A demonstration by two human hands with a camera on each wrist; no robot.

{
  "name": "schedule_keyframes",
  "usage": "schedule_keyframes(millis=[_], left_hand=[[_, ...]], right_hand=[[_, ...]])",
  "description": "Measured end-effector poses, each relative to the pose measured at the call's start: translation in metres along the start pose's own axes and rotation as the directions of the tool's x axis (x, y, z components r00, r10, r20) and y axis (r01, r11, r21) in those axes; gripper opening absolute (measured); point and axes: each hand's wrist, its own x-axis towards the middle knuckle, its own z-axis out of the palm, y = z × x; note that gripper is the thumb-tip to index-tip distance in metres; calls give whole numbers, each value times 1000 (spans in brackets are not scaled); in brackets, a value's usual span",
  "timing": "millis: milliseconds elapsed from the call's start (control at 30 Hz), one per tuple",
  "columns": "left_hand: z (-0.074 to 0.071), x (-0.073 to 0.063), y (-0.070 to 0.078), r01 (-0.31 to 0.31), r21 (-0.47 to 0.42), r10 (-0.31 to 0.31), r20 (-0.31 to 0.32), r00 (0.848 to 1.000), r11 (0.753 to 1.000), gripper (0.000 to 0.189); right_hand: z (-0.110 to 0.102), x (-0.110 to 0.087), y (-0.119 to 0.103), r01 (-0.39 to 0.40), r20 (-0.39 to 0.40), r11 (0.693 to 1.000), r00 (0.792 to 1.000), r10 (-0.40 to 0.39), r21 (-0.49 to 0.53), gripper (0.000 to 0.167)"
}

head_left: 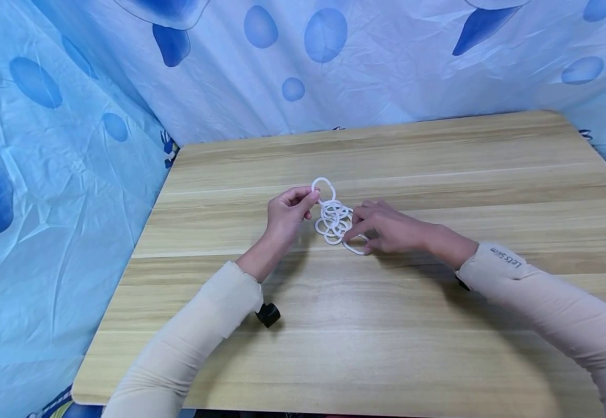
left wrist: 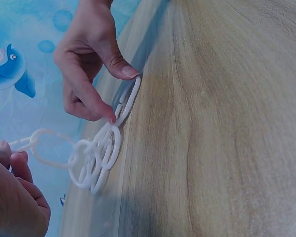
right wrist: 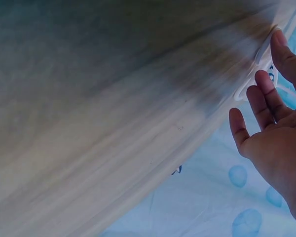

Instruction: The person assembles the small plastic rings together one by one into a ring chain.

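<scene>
Several white plastic rings are linked into a chain, most of it bunched in a small pile on the wooden table. My left hand pinches one ring at the pile's far end between thumb and fingertips. In the left wrist view that end is raised, with a linked ring stretched toward the pile. At the near right side, my right hand holds another ring between thumb and index finger, flat near the tabletop. Its other fingers stay loosely bent. The right wrist view hides most of the chain behind the fingers.
The wooden table extends around both hands. A blue patterned curtain hangs behind and to the left of it. A black wrist device sits under the left sleeve.
</scene>
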Motion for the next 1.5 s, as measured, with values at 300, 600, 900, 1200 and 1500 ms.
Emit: schedule_keyframes(millis=[300, 600, 900, 1200, 1500], left_hand=[[0, 0, 0, 1, 16, -1, 11, 1000, 1000, 18], [0, 0, -1, 11, 19, -12, 26, 1000, 1000, 21], [-1, 1, 0, 26, 22, -27, 36, 999, 999, 19], [-2, 1, 0, 47, 18, -48, 34, 998, 999, 18], [-2, 2, -1, 38, 22, -39, 35, 999, 999, 18]], right_hand=[[0, -2, 0, -4, 46, 999, 999, 6, -46, 52], [-1, -3, -1, -37, 100, 996, 994, 45, -77, 58], [1, -1, -4, -67, 82, 995, 994, 73, -74, 51], [2, -2, -3, -104, 64, 990, 992, 110, -94, 46], [3, -5, -6, -80, 57, 977, 994, 93, -198, 38]])
